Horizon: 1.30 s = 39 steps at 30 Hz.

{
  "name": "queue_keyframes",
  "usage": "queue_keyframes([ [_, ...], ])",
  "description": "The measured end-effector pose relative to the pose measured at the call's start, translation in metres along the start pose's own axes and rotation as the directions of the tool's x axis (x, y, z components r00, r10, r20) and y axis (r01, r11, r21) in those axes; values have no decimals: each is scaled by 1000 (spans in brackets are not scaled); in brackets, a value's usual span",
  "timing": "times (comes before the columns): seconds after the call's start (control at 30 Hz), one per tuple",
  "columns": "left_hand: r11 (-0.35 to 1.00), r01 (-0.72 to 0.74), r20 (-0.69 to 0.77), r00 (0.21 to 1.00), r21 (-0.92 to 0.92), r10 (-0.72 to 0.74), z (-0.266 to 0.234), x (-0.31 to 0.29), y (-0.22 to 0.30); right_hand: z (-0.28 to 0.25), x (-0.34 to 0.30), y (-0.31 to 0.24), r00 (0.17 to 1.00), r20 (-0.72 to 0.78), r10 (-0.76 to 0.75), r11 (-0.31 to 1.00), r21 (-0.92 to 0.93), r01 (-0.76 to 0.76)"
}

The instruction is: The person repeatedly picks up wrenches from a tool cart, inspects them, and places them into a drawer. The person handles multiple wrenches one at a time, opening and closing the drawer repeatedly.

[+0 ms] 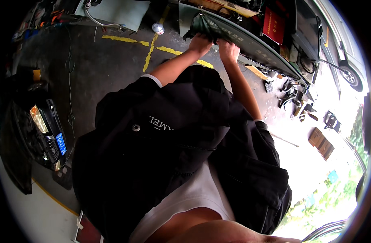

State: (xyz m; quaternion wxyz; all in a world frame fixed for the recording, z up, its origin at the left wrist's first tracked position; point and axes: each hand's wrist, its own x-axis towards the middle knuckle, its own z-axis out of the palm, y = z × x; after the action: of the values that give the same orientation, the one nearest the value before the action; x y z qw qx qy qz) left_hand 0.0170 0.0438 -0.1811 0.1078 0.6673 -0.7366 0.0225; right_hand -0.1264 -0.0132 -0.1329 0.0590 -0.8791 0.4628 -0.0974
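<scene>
Both my arms reach forward to a dark green cloth [202, 25] at the bench's near edge. My left hand [200, 45] is closed on its bunched lower part. Close beside it, my right hand [228, 51] has its fingers curled in on the same cloth. A flat green surface with pale lettering [250, 42] runs off to the right of the bunch; whether it is one piece with the cloth I cannot tell. My fingertips are partly hidden in the dark folds.
A red booklet [273, 25] and a dark monitor [306, 34] are on the bench. A pale can [158, 28] stands on the floor near yellow lines [124, 39]. At left is a black car front [43, 125]; at right, loose parts [290, 95] and cardboard [321, 143].
</scene>
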Motion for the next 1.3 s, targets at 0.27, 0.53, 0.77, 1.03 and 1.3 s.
queue_keyframes([
  [0.27,1000,-20,-3,1000,17,20,2,4,-5,13,-3,-5,955,-269,-123,992,3,128],
  [0.53,996,38,-23,999,-85,-41,-1,10,-2,19,-2,4,994,-113,-7,1000,12,9],
  [0.77,996,16,77,997,-89,-9,-3,7,-12,20,-9,-4,990,-141,0,1000,-27,-4],
  [1.03,952,-24,-10,1000,-306,22,-11,-24,-22,-17,-62,-30,972,-55,227,958,192,-213],
  [1.3,608,350,341,930,-712,-136,17,-85,-40,-9,-133,-41,874,223,432,808,334,-485],
])
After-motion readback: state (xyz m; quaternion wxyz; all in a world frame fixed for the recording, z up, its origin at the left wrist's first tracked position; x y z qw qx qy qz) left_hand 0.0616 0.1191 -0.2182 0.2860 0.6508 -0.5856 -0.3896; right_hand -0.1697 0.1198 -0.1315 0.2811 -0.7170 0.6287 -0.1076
